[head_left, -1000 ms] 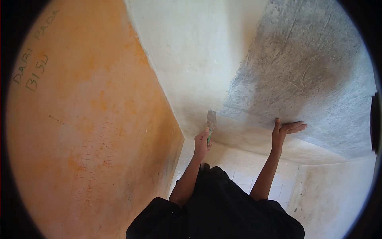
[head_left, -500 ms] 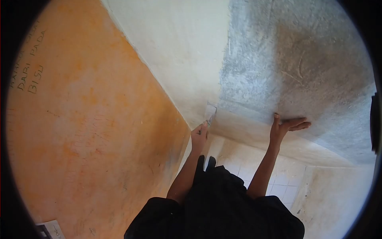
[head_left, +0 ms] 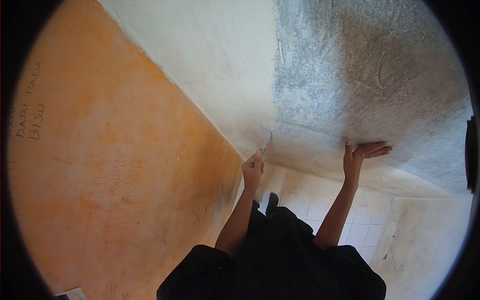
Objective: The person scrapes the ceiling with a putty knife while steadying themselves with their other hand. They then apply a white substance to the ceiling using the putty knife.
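Observation:
My left hand (head_left: 252, 172) is closed round the handle of a putty knife (head_left: 265, 139), with the thumb on top. The blade lies against the pale wall (head_left: 220, 60) near the lower left corner of a rough grey patch (head_left: 320, 65). My right hand (head_left: 361, 154) rests with its fingers stretched out at the lower edge of that patch, holding nothing. Its thumb points up and its other fingers point right. The palm is turned from view.
An orange wall (head_left: 125, 125) with handwriting meets the pale wall on the left. Below are white tiles (head_left: 362, 232) and a black-clothed body (head_left: 280, 260). A sheet of paper (head_left: 75, 294) shows at the lower left, and a dark object (head_left: 470, 155) at the right edge.
The view has shifted and turned slightly, so the writing on the orange wall sits lower and further left. Both hands keep nearly the same pose, and the putty knife is still held.

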`<state>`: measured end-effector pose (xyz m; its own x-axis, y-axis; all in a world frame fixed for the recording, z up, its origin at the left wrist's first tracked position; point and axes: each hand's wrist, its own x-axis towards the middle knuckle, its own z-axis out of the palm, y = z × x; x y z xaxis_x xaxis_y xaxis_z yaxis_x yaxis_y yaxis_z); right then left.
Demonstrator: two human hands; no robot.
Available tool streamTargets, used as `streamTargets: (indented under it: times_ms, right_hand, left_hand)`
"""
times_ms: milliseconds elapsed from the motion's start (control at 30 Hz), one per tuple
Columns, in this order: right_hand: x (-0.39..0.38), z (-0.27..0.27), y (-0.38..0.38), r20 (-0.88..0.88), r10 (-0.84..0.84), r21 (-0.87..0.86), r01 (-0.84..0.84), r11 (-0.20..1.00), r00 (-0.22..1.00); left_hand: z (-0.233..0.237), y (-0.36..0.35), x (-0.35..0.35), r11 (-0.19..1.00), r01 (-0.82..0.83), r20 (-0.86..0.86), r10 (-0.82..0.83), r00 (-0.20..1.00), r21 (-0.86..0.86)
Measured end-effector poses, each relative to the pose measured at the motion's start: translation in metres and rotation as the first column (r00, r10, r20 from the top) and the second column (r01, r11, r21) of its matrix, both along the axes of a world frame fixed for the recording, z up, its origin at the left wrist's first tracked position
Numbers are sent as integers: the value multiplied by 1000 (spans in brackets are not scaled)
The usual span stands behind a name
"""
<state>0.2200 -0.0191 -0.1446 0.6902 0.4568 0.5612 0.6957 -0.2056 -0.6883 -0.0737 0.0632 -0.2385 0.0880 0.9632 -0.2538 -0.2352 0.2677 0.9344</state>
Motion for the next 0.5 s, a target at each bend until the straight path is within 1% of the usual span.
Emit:
streamTargets:
  times_ms: [67,167,200,267,367,433,467,500]
  right_hand:
    - [5,-4,-3,-18,11,-12,-12,1000,1000]
    - [7,-5,-6,-33,30,-27,-31,999,999]
    - [4,-4,-7,-37,31,-30,-33,999,999]
    - [2,0,-4,-42,57,-35,-58,998,997]
    - [1,2,-1,-58,91,-15,-92,996,994]
    - [-9,2,0,-74,99,-23,-101,995,992]
    - [1,2,2,-82,104,-29,-107,994,991]
    - [-7,3,1,-87,112,-32,-116,993,990]
  left_hand:
    - [-5,4,1,992,6,-28,-2,1000,123]
    - [19,0,-1,996,1,-5,0,1000,88]
    - [18,1,-3,996,7,-2,-7,1000,88]
    - [16,0,-7,996,19,-63,-13,998,92]
    - [26,4,2,995,-24,-61,30,998,97]
    - [29,1,-4,993,-6,-94,17,995,120]
    - [30,-2,-6,990,8,-125,10,992,142]
    - [24,-4,-6,990,8,-124,10,992,141]
